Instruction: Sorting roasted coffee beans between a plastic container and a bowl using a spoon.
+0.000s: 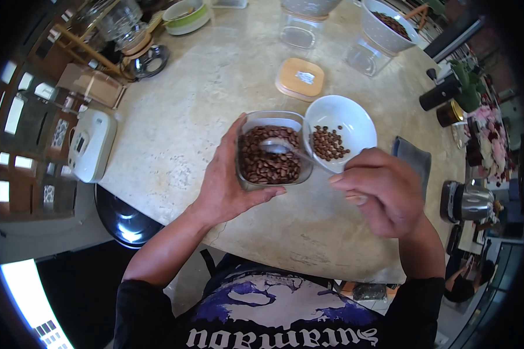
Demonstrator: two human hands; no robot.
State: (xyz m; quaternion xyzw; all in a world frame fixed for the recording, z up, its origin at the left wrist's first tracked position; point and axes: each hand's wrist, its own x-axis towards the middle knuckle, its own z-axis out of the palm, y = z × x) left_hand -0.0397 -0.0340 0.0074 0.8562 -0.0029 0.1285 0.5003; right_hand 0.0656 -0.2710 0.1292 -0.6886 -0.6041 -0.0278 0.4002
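My left hand (227, 174) is wrapped around the left side of a clear square canister (308, 172) with roasted coffee beans (266, 168) inside. Between my right thumb and fingers is the handle of a metal spoon (275, 146); its bowl rests over the beans within the canister. My right hand (384, 187) hovers just below a white bowl (358, 122), which touches or nearly touches the canister's right side. A small heap of coffee beans (327, 144) lies in that bowl. Beyond them sits a square wooden canister lid (300, 78) bearing a label with writing.
Two glass stands with polka-dot drippers (391, 26) stand at the back, the right one filled with beans. A folded grey cloth (412, 157) lies at right, near a black hand grinder (439, 96). At left are a white appliance (94, 144) and a glass coffee maker (148, 61).
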